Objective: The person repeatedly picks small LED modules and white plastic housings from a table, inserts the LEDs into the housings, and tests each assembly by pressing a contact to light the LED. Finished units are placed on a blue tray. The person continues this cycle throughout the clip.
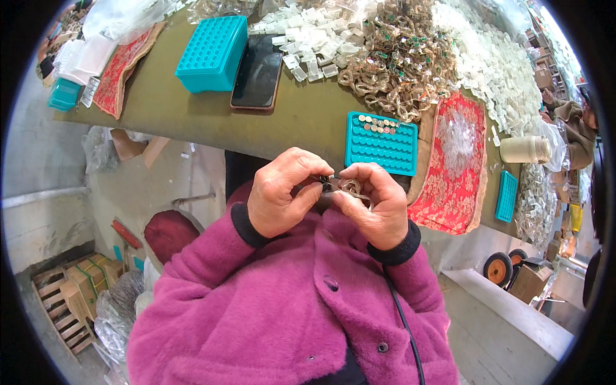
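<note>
A: What are the largest features?

B: One olive-green worktop [192,115], its far side cut off by the upper rim, in a room with a pale floor. At lower left lies one slatted pallet [53,300] bearing cartons; at right, two orange-hubbed wheels [497,269] show. A second person [575,128] is cut off by the right rim.

A: And the heaps?

B: One brown-and-clear heap of coiled cords [407,61], with pale plastic pieces [507,83] on both sides of it; both are too tangled or numerous to count.

A: What is of middle size?

B: Two red patterned cloths [459,186], one at each side; one deep teal box [212,54], pierced on top; two shallow teal trays, the larger [382,157] just beyond the right hand [383,208], the smaller [507,196] at far right. One dark-screened phone [256,77] lies beside the box, and one whitish jar [523,149] is at right.

A: And the smallest?

B: Small round pieces [378,124] in two short rows on the larger tray, roughly a dozen, too small to count surely. Over the near edge of the worktop, between the hands, is one coiled cord [351,187]: the right thumb and forefinger pinch it. The left hand [282,196] has its thumb and forefinger pressed together on a small dark piece [325,180]. The fingers hide most of that piece, so whether it joins the cord cannot be told.
</note>
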